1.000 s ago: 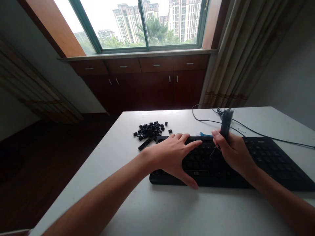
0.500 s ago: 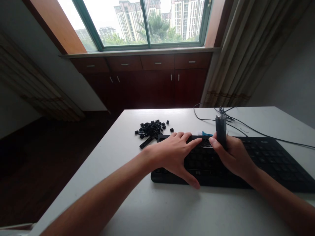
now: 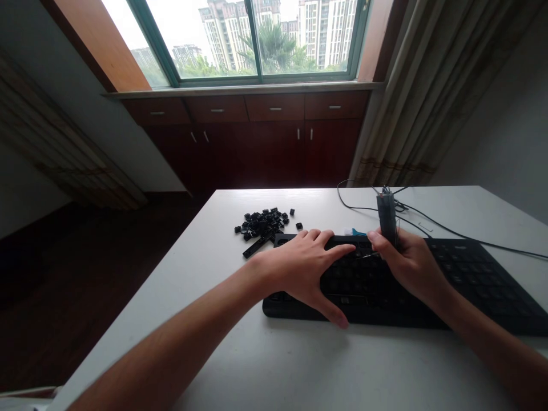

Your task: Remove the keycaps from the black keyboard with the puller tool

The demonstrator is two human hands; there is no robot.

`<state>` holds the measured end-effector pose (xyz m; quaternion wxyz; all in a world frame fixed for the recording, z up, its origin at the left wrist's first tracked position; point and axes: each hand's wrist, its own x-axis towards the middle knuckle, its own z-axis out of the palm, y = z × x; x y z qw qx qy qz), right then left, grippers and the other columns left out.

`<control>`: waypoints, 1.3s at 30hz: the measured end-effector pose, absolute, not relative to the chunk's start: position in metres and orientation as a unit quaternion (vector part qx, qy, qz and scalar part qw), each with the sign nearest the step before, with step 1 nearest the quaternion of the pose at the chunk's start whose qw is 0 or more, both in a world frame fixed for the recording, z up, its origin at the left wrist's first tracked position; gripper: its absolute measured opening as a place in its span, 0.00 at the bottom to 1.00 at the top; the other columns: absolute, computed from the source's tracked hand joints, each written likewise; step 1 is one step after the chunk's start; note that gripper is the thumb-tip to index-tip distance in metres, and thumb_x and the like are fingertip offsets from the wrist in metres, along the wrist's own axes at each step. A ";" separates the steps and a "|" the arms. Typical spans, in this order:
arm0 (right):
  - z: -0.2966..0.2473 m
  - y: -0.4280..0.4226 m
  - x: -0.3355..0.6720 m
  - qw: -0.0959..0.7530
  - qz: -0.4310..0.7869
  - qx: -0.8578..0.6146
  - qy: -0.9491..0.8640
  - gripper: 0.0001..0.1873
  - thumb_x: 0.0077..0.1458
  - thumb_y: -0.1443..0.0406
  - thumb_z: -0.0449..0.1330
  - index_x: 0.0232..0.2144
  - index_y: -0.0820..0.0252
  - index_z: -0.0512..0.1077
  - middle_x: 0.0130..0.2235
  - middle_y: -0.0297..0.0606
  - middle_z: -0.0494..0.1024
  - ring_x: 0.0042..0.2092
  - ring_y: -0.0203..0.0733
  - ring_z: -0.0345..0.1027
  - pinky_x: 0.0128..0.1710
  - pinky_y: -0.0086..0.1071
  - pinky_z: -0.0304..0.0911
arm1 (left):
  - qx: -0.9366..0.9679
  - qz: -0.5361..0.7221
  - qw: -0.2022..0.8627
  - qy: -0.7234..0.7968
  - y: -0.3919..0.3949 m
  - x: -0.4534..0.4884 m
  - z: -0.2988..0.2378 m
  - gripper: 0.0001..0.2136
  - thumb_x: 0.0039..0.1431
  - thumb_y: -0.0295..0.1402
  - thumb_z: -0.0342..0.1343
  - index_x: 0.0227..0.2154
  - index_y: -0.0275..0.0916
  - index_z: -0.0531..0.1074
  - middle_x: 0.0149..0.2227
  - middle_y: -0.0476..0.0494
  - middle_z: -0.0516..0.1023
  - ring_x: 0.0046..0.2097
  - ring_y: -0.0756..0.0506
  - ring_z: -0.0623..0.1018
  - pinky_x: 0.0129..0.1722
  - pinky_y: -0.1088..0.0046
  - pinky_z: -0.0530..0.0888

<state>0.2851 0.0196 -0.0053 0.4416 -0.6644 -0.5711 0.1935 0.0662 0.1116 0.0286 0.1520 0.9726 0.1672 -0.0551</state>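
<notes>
A black keyboard [image 3: 466, 274] lies across the white table, and many of its keys are hidden under my hands. My left hand [image 3: 306, 262] rests on its left part, fingers spread, thumb stretched toward the near edge. In my right hand [image 3: 405, 257] is a keycap puller with a dark upright handle [image 3: 387, 217], gripped between thumb and fingers above the keyboard. Thin wire shows beside the thumb, close to the upper keys. Beyond the keyboard's left end lies a pile of loose black keycaps [image 3: 263, 221], with a long space bar keycap [image 3: 254, 248] in front.
Behind the keyboard lies a small blue brush [image 3: 355, 232], partly hidden. A black cable [image 3: 462, 233] runs over the right back of the white table [image 3: 205, 285]. A thin bent metal piece [image 3: 425, 227] lies near it. Beyond stand brown cabinets [image 3: 274, 148] under a window.
My right hand has shifted slightly right, and the puller's handle now leans a little and sits slightly higher. The wire by the thumb has changed angle. My left hand stays in place.
</notes>
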 end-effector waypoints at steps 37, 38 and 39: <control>-0.005 0.018 0.279 0.449 0.283 -0.624 -0.573 0.20 0.62 0.48 0.60 0.30 0.57 0.72 0.25 0.32 0.72 0.28 0.39 0.65 0.30 0.32 0.61 | 0.970 -0.065 0.156 0.172 0.111 0.066 0.031 0.57 0.42 0.71 0.57 0.71 0.48 0.46 0.69 0.31 0.53 0.64 0.24 0.61 0.59 0.45 0.65; -0.005 0.018 0.278 0.449 0.281 -0.627 -0.571 0.20 0.62 0.48 0.60 0.31 0.57 0.72 0.25 0.32 0.72 0.27 0.39 0.66 0.30 0.32 0.61 | 0.970 -0.066 0.157 0.173 0.111 0.066 0.031 0.57 0.42 0.70 0.57 0.71 0.48 0.45 0.69 0.31 0.53 0.64 0.24 0.61 0.59 0.45 0.65; -0.004 0.018 0.278 0.449 0.280 -0.629 -0.569 0.19 0.61 0.48 0.61 0.31 0.57 0.72 0.25 0.32 0.73 0.28 0.39 0.66 0.30 0.32 0.62 | 0.970 -0.066 0.157 0.173 0.111 0.066 0.031 0.57 0.42 0.70 0.57 0.71 0.48 0.45 0.69 0.31 0.53 0.64 0.24 0.61 0.59 0.45 0.65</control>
